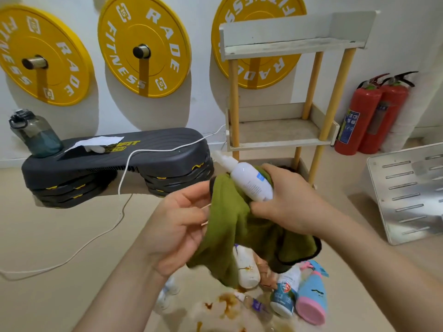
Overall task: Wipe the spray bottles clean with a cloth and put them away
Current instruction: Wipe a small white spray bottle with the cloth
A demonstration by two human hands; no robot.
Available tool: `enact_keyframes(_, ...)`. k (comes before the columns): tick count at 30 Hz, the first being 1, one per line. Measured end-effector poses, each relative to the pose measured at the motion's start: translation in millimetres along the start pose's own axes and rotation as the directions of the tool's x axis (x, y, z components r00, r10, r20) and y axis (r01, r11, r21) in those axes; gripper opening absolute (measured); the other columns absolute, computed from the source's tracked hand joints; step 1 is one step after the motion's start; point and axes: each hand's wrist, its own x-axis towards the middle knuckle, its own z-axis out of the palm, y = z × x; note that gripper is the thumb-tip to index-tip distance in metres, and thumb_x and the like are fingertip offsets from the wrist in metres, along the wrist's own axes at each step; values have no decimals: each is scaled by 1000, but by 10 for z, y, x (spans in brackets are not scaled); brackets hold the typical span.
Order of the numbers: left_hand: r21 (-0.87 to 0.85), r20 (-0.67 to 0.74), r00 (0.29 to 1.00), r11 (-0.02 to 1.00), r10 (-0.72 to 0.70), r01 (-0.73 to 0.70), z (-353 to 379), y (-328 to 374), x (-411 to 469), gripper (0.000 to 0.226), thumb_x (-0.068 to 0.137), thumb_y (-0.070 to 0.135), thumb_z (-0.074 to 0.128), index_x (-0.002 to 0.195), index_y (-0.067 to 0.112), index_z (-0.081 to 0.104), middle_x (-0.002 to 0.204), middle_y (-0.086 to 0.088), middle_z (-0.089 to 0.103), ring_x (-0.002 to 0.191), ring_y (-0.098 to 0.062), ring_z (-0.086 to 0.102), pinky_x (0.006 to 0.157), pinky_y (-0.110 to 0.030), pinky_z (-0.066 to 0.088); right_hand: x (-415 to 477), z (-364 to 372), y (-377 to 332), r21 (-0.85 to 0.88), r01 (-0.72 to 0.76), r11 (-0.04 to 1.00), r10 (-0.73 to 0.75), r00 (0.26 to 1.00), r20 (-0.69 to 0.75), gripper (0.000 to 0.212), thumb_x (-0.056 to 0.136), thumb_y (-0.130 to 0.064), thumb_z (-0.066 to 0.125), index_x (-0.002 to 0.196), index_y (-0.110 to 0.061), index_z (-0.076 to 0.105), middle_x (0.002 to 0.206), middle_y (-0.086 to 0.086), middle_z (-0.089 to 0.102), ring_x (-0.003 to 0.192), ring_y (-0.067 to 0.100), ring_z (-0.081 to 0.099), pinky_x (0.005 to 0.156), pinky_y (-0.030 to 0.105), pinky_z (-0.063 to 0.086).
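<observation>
Right hand (287, 207) grips white spray bottle (249, 180) in green cloth (227, 224), left hand (177, 226) open; none visibly on the shelf (282, 140) (stained bottles (247, 267) wait below it).

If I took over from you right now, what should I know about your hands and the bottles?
Right hand grips the white spray bottle against the green cloth.
Left hand is open, fingertips at the cloth's edge.
Other bottles lie on the floor below, beside a brown spill; one looks stained.
The shelf tiers in view hold no bottles, so none seems put away.
Left: finish wiping this one, wipe the rest, shelve all.
</observation>
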Motion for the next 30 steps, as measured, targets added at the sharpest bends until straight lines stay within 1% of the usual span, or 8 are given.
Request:
enact_keyframes(4, -43, -307, 947, 992, 100, -118, 208, -77, 78, 23, 70, -1, 66, 90, 8, 74, 85, -9, 75, 68, -17, 71, 60, -28, 60, -103, 337, -174, -171, 8, 985, -39, 983, -180, 39, 86, -38, 67, 105, -24, 37, 98, -3, 53, 82, 23, 55, 58, 34, 39)
enact_keyframes(9, 328, -576, 787, 944, 223, -28, 154, -141, 158, 21, 96, 25, 59, 79, 13, 60, 62, 0, 63, 54, -11, 59, 55, -26, 47, -264, 751, -319, -227, 195, 954, -248, 941, -231, 36, 93, -29, 59, 124, -20, 42, 107, 1, 49, 89, 26, 57, 66, 41, 51)
enact_keyframes(12, 172, -569, 812, 984, 129, -35, 147, -111, 153, 32, 96, 21, 47, 73, 11, 67, 82, -19, 73, 72, -25, 69, 67, -34, 55, -279, 936, -300, -214, 263, 941, -312, 920, -238, 45, 89, -20, 64, 129, -14, 46, 98, 3, 51, 74, 25, 56, 52, 40, 50)
enact_keyframes(15, 96, -522, 844, 992, 121, -83, 74, -15, 126, 39, 99, 19, 44, 71, 10, 69, 89, -22, 75, 78, -29, 72, 72, -36, 58, -225, 828, -303, 21, 334, 942, -330, 939, -99, 44, 89, -26, 63, 130, -22, 46, 106, -2, 51, 91, 17, 53, 75, 35, 49)
enact_keyframes(18, 50, -500, 847, 982, 181, -180, 0, 123, 115, 34, 101, 23, 44, 75, 12, 64, 88, -21, 74, 78, -29, 70, 74, -41, 57, -136, 511, -317, 512, 30, 858, -184, 950, 254, 36, 91, -35, 68, 123, -24, 58, 110, 0, 68, 101, 15, 66, 91, 39, 55)
enact_keyframes(20, 73, -509, 827, 969, 239, -236, -35, 185, 111, 27, 101, 22, 46, 80, 12, 61, 83, -17, 74, 74, -25, 69, 68, -37, 57, -116, 423, -302, 555, -54, 830, -190, 908, 373, 31, 96, -41, 60, 118, -19, 64, 109, 3, 74, 101, 17, 71, 92, 43, 57)
enact_keyframes(26, 155, -500, 784, 929, 367, -336, 48, -45, 162, 31, 96, 26, 56, 69, 22, 72, 70, -5, 71, 71, -18, 70, 66, -34, 56, -149, 790, -319, 634, 36, 772, -113, 990, 81, 37, 87, -44, 53, 106, -17, 69, 96, 5, 76, 95, 24, 71, 89, 52, 54)
enact_keyframes(30, 374, -394, 791, 868, 467, -326, 10, -310, 165, 43, 73, 42, 66, 104, 13, 62, 87, 1, 72, 84, -14, 68, 74, -27, 55, -87, 820, -269, 686, 32, 727, -95, 994, 54, 15, 87, -29, 55, 93, -27, 68, 92, 2, 74, 96, 26, 70, 91, 56, 53)
